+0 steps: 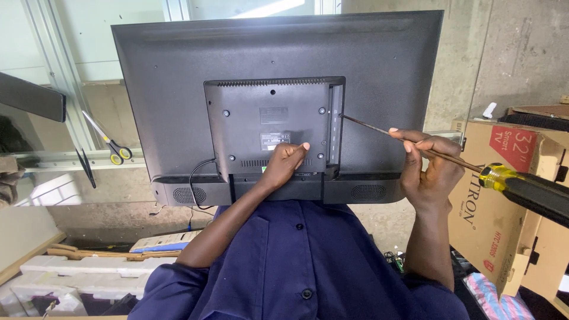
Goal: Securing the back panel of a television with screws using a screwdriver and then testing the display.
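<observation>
Flat black television (379,77), one only, standing mid-scene with its back turned this way; screen side hidden, lower edge pressed close against the dark blue shirt (308,261). Raised rear panel (267,101) at its middle, carrying two small rectangular labels: a dark grey one (274,114) above, a white one (275,140) below, print too small to make out. Two oval speaker grilles along the bottom strip, left (188,194) and right (367,191). One thin black cable (198,178) looping out at the panel's left, its end out of sight.

Left hand (285,161) curled into a fist on the panel's lower part, thumb up; contents, if any, not visible. Right hand (428,169) pinched around the thin shaft of a single screwdriver (510,184), tip meeting the recessed strip on the panel's right side, exact contact hard to judge; black and yellow handle cut off at the right edge.

Right of that, one brown cardboard box (474,231) with a red patch, partly out of frame. Far left, yellow-handled scissors (109,142). Near left, white foam blocks (53,284), partly cut off.
</observation>
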